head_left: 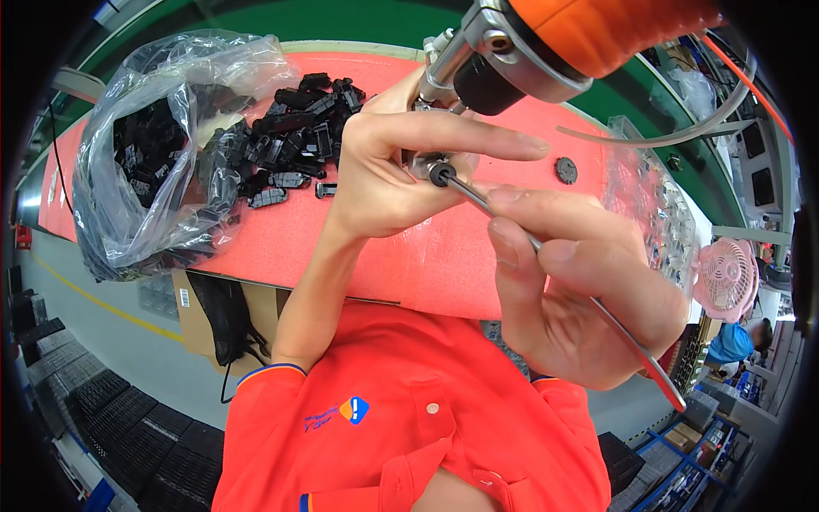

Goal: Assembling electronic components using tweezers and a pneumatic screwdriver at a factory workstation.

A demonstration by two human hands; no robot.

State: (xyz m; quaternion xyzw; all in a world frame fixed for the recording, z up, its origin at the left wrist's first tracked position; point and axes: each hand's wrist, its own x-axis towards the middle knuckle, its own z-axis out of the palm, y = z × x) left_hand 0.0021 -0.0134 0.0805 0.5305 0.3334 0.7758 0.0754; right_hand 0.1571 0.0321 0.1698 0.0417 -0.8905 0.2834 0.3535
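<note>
My left hand (371, 183) is closed around a small metal fitting, with the forefinger stretched out to the right above it. A black ring with a hole (441, 174) shows at the fitting's lower end. In my right hand (589, 282), a slim metal tool (627, 337) is pinched between thumb and fingers. Its thin tip reaches the hole in the black ring; how deep it goes I cannot tell. Just above my left hand hangs a metal-headed device with an orange body (589, 38). Whether the fitting joins that device is hidden by the hand.
Many small black plastic parts (299, 128) lie heaped on the red mat (273, 243), spilling from a clear plastic bag (94, 179). A round black piece (566, 170) lies to the right. Clear bagged parts (661, 200), a pink fan (727, 277) and a hose (682, 136) are farther right.
</note>
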